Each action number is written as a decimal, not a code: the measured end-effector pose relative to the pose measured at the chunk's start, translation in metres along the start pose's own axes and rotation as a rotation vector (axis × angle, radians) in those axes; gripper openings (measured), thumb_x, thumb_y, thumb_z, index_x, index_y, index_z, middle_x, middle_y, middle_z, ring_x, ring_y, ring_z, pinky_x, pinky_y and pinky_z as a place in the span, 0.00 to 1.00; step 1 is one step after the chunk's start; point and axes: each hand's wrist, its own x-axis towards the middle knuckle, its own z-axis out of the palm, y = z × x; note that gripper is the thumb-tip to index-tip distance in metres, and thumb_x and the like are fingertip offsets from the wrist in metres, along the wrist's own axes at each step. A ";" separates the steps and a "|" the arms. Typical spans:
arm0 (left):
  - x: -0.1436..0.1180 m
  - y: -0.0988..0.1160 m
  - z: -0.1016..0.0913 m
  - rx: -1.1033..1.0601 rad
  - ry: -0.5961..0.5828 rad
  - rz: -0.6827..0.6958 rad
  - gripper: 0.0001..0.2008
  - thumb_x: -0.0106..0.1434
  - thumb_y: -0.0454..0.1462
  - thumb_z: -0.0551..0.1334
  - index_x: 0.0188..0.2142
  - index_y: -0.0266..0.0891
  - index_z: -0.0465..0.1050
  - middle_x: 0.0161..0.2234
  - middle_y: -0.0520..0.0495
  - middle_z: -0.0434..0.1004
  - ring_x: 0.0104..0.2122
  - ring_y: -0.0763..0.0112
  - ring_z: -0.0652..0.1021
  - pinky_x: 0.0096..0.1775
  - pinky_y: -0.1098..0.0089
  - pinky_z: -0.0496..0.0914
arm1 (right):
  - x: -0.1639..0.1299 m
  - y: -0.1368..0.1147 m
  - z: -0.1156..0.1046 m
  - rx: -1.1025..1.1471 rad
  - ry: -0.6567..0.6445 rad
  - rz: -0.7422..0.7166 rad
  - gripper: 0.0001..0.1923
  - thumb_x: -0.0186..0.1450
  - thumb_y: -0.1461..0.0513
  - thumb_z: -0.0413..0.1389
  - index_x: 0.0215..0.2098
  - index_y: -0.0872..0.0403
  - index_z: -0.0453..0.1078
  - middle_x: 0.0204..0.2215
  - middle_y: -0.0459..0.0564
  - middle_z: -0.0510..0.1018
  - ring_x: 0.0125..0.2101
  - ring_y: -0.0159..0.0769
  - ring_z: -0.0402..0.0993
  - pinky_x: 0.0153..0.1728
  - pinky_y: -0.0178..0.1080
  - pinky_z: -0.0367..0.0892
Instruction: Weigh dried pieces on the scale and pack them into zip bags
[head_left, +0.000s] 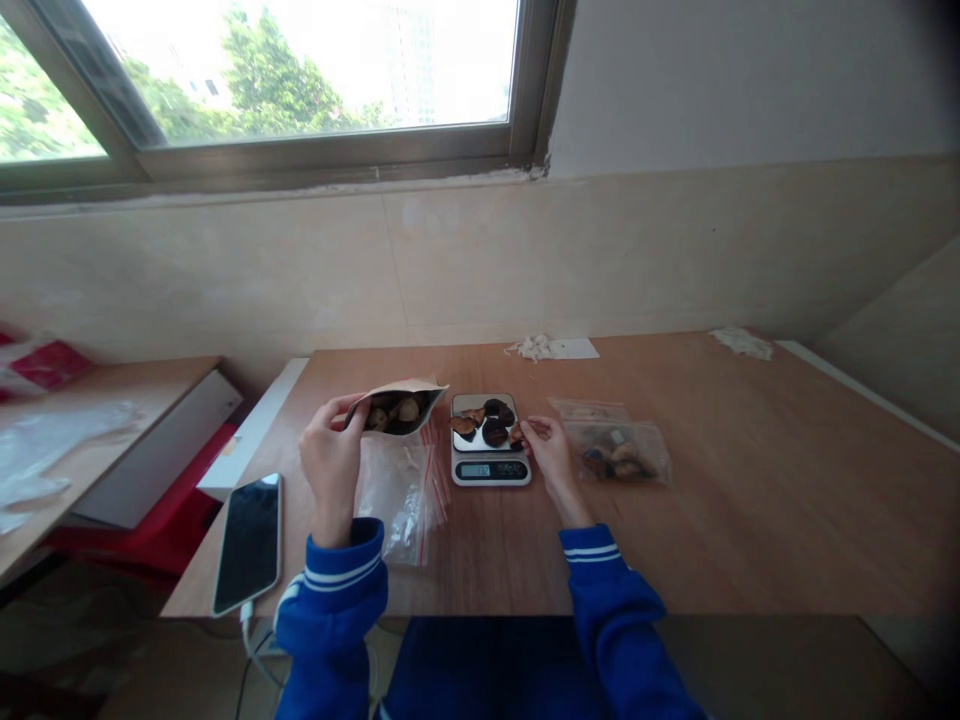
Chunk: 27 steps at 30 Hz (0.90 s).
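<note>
Weighing dried pieces: the left hand (332, 452) grips the open kraft pouch (400, 408) tilted toward the digital scale (490, 441), while the right hand (546, 447) pinches one piece (516, 434) at the pan's edge; best added singly, watching the display (475, 469).

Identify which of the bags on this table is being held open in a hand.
The brown paper pouch, held up by the left hand with its mouth open. The clear zip bags below it and the filled clear bag right of the scale lie flat, unheld.
</note>
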 end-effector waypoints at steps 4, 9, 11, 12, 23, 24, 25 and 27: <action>-0.002 0.000 0.002 0.000 -0.002 0.006 0.14 0.60 0.47 0.62 0.38 0.42 0.80 0.34 0.48 0.82 0.31 0.65 0.78 0.35 0.69 0.68 | 0.004 0.005 0.004 -0.162 0.022 -0.164 0.22 0.53 0.45 0.62 0.32 0.55 0.71 0.31 0.54 0.79 0.33 0.41 0.75 0.37 0.43 0.69; -0.005 0.001 0.003 -0.008 -0.001 0.009 0.14 0.60 0.46 0.61 0.38 0.42 0.80 0.35 0.48 0.83 0.31 0.65 0.78 0.36 0.68 0.68 | 0.009 0.011 0.010 -0.191 0.007 -0.174 0.26 0.53 0.40 0.60 0.30 0.54 0.70 0.28 0.53 0.78 0.30 0.40 0.74 0.35 0.42 0.68; -0.005 0.002 0.003 -0.002 -0.002 0.005 0.14 0.61 0.46 0.61 0.38 0.42 0.80 0.35 0.48 0.83 0.32 0.65 0.78 0.35 0.68 0.67 | 0.009 0.013 0.012 -0.214 0.000 -0.188 0.27 0.54 0.39 0.59 0.30 0.54 0.69 0.28 0.52 0.78 0.30 0.40 0.73 0.35 0.42 0.68; -0.006 0.002 0.002 0.000 -0.002 0.003 0.14 0.61 0.47 0.61 0.38 0.42 0.80 0.35 0.48 0.83 0.32 0.65 0.78 0.35 0.68 0.67 | 0.008 0.013 0.013 -0.238 0.008 -0.208 0.28 0.54 0.38 0.59 0.31 0.54 0.69 0.29 0.53 0.77 0.31 0.41 0.73 0.37 0.43 0.68; -0.007 -0.001 0.001 -0.009 -0.019 -0.006 0.14 0.61 0.47 0.62 0.38 0.42 0.80 0.35 0.47 0.82 0.31 0.65 0.78 0.36 0.68 0.68 | -0.018 -0.012 0.006 -0.356 0.203 -0.408 0.18 0.68 0.48 0.47 0.37 0.53 0.66 0.35 0.54 0.73 0.36 0.41 0.67 0.43 0.46 0.64; -0.008 -0.001 0.001 -0.012 -0.022 -0.006 0.14 0.61 0.47 0.62 0.38 0.42 0.80 0.35 0.47 0.82 0.31 0.65 0.78 0.36 0.68 0.68 | -0.019 -0.014 0.004 -0.355 0.197 -0.403 0.16 0.68 0.49 0.48 0.37 0.53 0.66 0.35 0.54 0.73 0.36 0.41 0.67 0.43 0.46 0.64; -0.008 0.000 0.001 -0.012 -0.025 -0.007 0.13 0.61 0.47 0.62 0.38 0.42 0.80 0.35 0.48 0.82 0.31 0.65 0.78 0.36 0.68 0.68 | -0.020 -0.014 0.003 -0.355 0.192 -0.396 0.15 0.67 0.51 0.49 0.37 0.53 0.67 0.35 0.53 0.73 0.36 0.41 0.67 0.43 0.45 0.64; -0.008 0.000 0.000 -0.009 -0.029 -0.008 0.13 0.61 0.46 0.62 0.38 0.42 0.80 0.35 0.48 0.83 0.32 0.65 0.79 0.36 0.68 0.68 | -0.020 -0.014 -0.001 -0.349 0.177 -0.375 0.12 0.66 0.53 0.49 0.37 0.53 0.67 0.35 0.53 0.73 0.36 0.41 0.67 0.41 0.44 0.64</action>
